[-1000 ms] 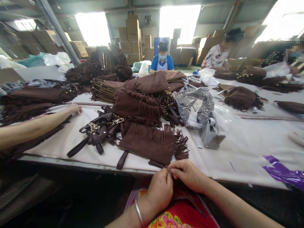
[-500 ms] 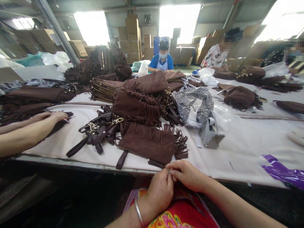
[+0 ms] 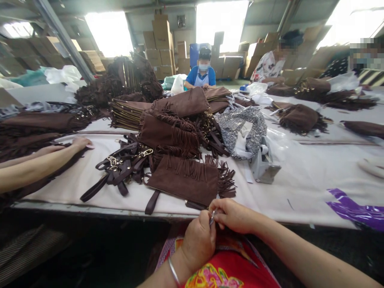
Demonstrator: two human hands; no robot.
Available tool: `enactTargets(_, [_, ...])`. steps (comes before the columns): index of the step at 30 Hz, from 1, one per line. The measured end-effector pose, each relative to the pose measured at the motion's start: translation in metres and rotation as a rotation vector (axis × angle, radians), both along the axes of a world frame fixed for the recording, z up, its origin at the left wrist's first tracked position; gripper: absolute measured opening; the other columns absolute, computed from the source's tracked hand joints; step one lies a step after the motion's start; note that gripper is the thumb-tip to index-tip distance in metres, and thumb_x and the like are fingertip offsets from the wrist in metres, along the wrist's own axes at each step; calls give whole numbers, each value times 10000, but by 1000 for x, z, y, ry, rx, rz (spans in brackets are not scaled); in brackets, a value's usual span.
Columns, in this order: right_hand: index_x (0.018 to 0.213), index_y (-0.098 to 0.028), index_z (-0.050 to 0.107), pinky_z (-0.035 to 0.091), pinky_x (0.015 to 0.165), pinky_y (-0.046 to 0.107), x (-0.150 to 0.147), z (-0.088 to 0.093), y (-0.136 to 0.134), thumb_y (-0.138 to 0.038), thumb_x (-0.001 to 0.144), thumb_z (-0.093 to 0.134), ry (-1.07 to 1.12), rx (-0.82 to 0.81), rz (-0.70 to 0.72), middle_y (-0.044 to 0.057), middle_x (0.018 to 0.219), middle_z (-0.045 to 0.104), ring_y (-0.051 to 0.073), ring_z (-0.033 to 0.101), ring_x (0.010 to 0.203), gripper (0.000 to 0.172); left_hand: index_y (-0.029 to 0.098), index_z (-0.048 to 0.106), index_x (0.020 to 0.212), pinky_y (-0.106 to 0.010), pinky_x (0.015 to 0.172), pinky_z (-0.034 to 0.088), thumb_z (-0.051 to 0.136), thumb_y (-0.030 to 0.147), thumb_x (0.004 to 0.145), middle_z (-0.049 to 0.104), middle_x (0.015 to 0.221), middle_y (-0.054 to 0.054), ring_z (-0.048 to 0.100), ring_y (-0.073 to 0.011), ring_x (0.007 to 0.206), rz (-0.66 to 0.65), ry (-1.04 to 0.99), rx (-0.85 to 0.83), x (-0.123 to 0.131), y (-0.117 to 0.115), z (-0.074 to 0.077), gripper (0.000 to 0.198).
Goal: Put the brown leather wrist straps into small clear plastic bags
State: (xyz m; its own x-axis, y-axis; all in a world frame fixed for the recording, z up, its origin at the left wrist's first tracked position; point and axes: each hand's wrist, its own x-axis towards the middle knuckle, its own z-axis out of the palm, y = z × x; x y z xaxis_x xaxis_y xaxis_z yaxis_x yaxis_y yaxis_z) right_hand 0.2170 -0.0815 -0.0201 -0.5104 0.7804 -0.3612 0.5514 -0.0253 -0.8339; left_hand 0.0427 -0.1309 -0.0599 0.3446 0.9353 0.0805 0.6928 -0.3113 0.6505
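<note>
My left hand (image 3: 198, 237), with a silver bangle (image 3: 173, 270) on its wrist, is closed at the table's front edge. Its fingertips meet those of my right hand (image 3: 234, 215), which is also closed. Between them they pinch a small shiny metal piece (image 3: 212, 218); its exact kind is too small to tell. Just beyond my fingers lies a brown fringed pouch (image 3: 186, 180), flat on the table, its zipped edge toward me. A dark wrist strap (image 3: 152, 202) hangs from its left side toward the table edge.
Dark straps with gold clasps (image 3: 120, 168) lie to the left. Stacked fringed pouches (image 3: 180, 104) stand behind, beside a grey speckled cloth (image 3: 225, 120) and a small metal box (image 3: 265, 170). Purple plastic (image 3: 357, 210) lies right. A co-worker's hand (image 3: 81, 143) works at left; other people sit opposite.
My hands stay pinched together, and the metal piece shows more plainly between the fingertips. The co-worker's hands at left have shifted apart. The whole view has moved slightly.
</note>
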Motion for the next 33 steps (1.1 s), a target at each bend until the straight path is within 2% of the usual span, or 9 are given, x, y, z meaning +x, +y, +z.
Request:
enactTargets(2, [961, -217, 631, 400, 513, 187, 0, -1, 0, -113, 736, 493, 5, -19, 26, -60, 561, 619, 113, 571, 534, 283, 169, 512, 1045, -349, 665, 439, 336, 210, 941, 684, 868, -147, 654, -258, 768, -53, -20, 31, -2, 1, 0, 208])
enactTargets(4, [1021, -225, 615, 391, 500, 182, 1, -1, -1, -88, 701, 498, 7, -22, 34, -71, 542, 609, 112, 568, 518, 367, 189, 531, 980, -336, 670, 437, 334, 202, 942, 682, 853, -132, 649, -243, 764, -68, -38, 25, -3, 2, 1, 200])
enactTargets(7, [1111, -237, 591, 398, 507, 178, 1, 0, -3, -67, 675, 498, 30, -41, 12, -82, 541, 603, 106, 562, 511, 477, 208, 530, 862, -321, 659, 419, 357, 211, 938, 665, 797, -108, 628, -225, 731, -26, -57, -10, -1, 3, 6, 189])
enactTargets(10, [1215, -233, 553, 408, 515, 180, 2, 0, -5, -85, 701, 517, 71, -71, -29, -80, 553, 600, 106, 560, 517, 537, 208, 529, 862, -312, 671, 409, 386, 220, 931, 658, 803, -91, 615, -214, 737, 17, -105, -63, 0, 4, 11, 160])
enactTargets(14, [1273, -200, 526, 425, 541, 197, 5, -1, -10, -142, 760, 536, 142, -25, -169, -73, 561, 587, 110, 556, 531, 517, 211, 531, 846, -301, 688, 402, 416, 241, 925, 645, 799, -66, 601, -201, 752, 90, -175, -158, 2, 5, 17, 143])
enactTargets(17, [1249, -177, 539, 409, 526, 201, 3, 0, -13, -182, 777, 559, 152, -5, -254, -79, 532, 568, 107, 529, 503, 473, 210, 534, 840, -300, 692, 399, 425, 255, 924, 645, 799, -62, 599, -197, 751, 87, -198, -187, 3, 6, 20, 144])
enactTargets(26, [1268, -153, 532, 400, 499, 210, -11, -8, -18, -246, 764, 595, 129, -48, -433, -83, 498, 550, 113, 505, 475, 516, 213, 520, 849, -301, 686, 396, 406, 264, 937, 656, 797, -66, 608, -195, 749, 76, -200, -189, 4, 5, 19, 153])
enactTargets(33, [1242, -140, 564, 328, 453, 205, -22, -4, -23, -228, 737, 600, 30, 21, -582, -106, 485, 434, 104, 433, 467, 514, 208, 521, 905, -310, 671, 423, 426, 243, 915, 668, 823, -76, 629, -214, 757, 97, -189, -153, 3, 4, 13, 103])
